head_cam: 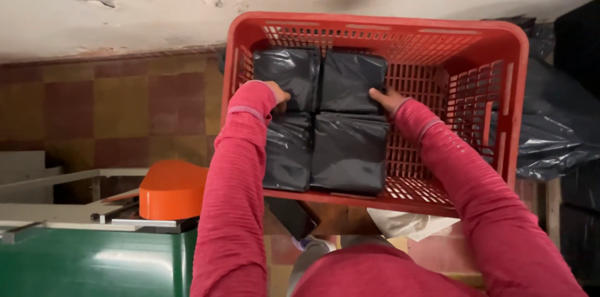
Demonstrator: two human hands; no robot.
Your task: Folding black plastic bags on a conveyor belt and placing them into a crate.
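Both hands are mostly hidden among four black packets (322,119) in the red crate (494,41). The left hand (278,96) and right hand (384,98) reach forward, sleeves outstretched; their finger spread cannot be made out.

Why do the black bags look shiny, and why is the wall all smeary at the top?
In the head view, light glints off the crinkled plastic of the black bags in the red crate; the wall looks smeared and soft; the left hand and right hand are slightly blurred; the dark bags at right sit in shadow.
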